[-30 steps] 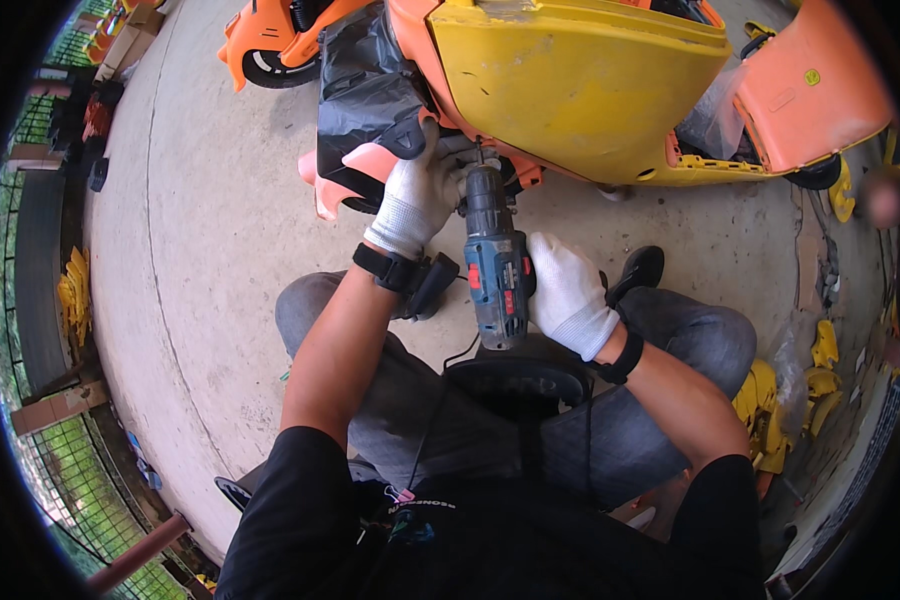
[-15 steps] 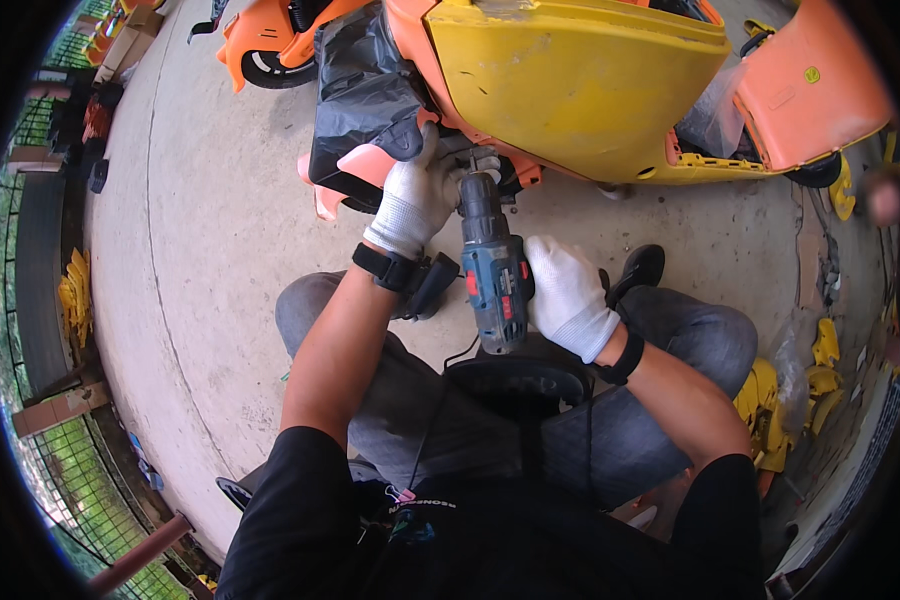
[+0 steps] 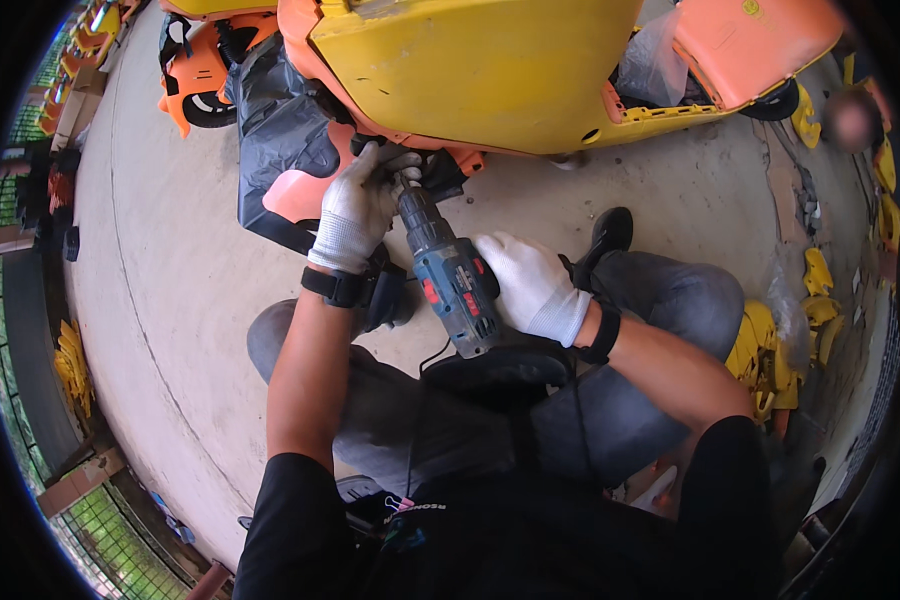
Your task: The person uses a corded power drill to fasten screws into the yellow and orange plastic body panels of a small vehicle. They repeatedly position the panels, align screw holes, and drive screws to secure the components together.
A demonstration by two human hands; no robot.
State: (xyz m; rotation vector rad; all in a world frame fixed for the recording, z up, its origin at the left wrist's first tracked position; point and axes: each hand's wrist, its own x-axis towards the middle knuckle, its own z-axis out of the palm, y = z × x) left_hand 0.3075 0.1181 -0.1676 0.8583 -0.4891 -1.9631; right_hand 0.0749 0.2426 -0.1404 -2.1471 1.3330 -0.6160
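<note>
A teal-and-black cordless drill [image 3: 455, 290] is gripped by my gloved right hand [image 3: 532, 285]. Its chuck points up and to the left, toward the lower front of a yellow-and-coral scooter body [image 3: 470, 75]. At the drill's tip, my gloved left hand [image 3: 355, 210] has its fingers curled in close against the scooter's underside. What those fingers pinch is too small and covered to make out. Beside the left hand sits a coral fender-like panel [image 3: 298, 196]. Dark plastic sheeting [image 3: 270, 120] drapes the scooter's front end.
An orange scooter part with a wheel [image 3: 200, 90] stands at the far left. Yellow plastic parts [image 3: 760, 355] are piled on the right, and more yellow pieces [image 3: 73, 365] lie by the left fence. Clear plastic wrap [image 3: 652, 68] hangs near the scooter's coral end panel [image 3: 755, 45].
The whole view has shifted, so the scooter shows farther left and higher. The drill tilts more to the left at its tip, and the covered front end with its coral panel appears turned.
</note>
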